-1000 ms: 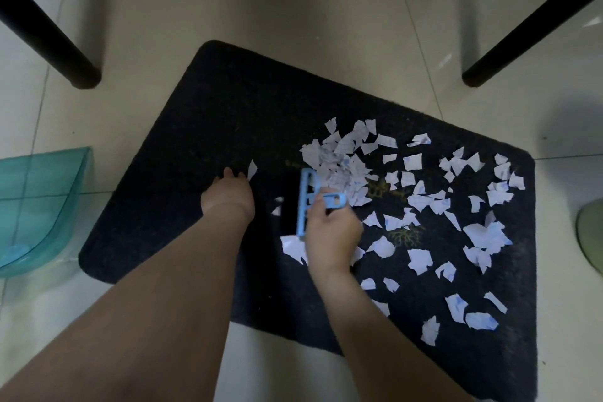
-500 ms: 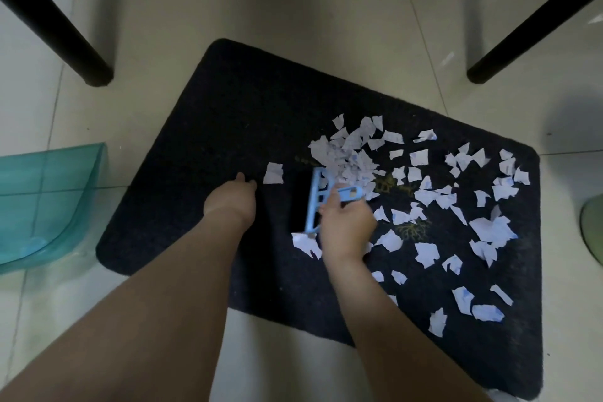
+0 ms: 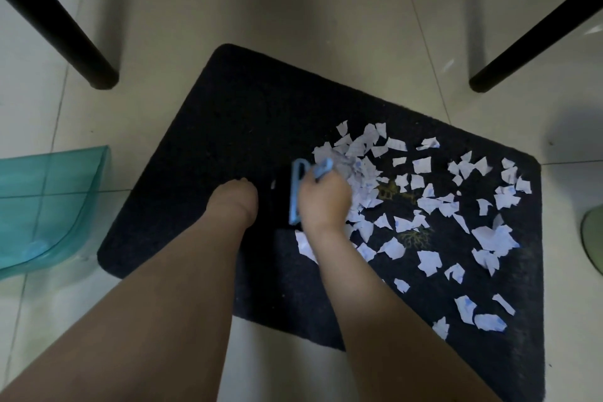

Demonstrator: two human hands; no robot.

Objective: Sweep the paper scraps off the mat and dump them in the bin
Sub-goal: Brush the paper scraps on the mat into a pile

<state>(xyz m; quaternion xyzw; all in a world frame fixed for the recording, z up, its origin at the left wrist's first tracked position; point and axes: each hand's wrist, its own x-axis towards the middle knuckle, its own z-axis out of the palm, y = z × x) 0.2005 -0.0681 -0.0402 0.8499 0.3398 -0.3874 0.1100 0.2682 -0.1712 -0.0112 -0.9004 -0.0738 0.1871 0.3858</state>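
Forearms come in from the bottom edge and both reach onto the dark mat (image 3: 228,114), so the person works bent low over it. The right hand (image 3: 324,202) is closed around the handle of a small light-blue brush (image 3: 296,192), and the brush head stands on its edge on the mat, I think in order to push the scraps together into one heap before they are lifted. The left hand (image 3: 233,202) rests on the mat just beside the brush, probably to keep the mat from sliding; its fingers point away from the camera and I cannot tell if they are straight or curled. The paper scraps (image 3: 424,206) are white torn pieces with blue marks, thin and light, so they may jump or stick to the rough pile. They lie only on the right half of the mat, dense in a heap touching the brush and the right hand, thinner toward the right edge. To the left, on the tiled floor, stands a clear teal container (image 3: 49,206), perhaps the bin. Farther away, black furniture legs (image 3: 65,33) stand on the floor.
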